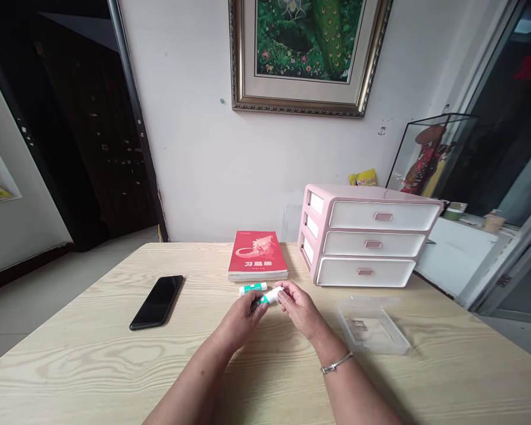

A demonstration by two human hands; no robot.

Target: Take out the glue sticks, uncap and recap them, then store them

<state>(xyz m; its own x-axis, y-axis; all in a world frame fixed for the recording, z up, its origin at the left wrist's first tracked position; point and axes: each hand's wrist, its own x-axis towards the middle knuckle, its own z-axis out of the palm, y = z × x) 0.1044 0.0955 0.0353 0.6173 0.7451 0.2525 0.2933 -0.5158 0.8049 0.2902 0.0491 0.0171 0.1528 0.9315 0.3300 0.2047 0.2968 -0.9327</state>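
Pale wood-grain table point(115, 378): black smartphone point(156, 302), red book point(257, 255), green-white glue stick point(252, 288), pink-white drawer unit point(363, 236), clear plastic tray point(371, 324).

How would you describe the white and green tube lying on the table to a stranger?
On the light wooden table, find the red book beside the pink-and-white drawer unit. Right in front of the book's near edge lies a small white and green tube. Unlike the similar tube held between the left hand and right hand, this one rests on the table by itself.

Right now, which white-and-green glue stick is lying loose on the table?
The glue stick by the red book; the other is held between left hand and right hand.
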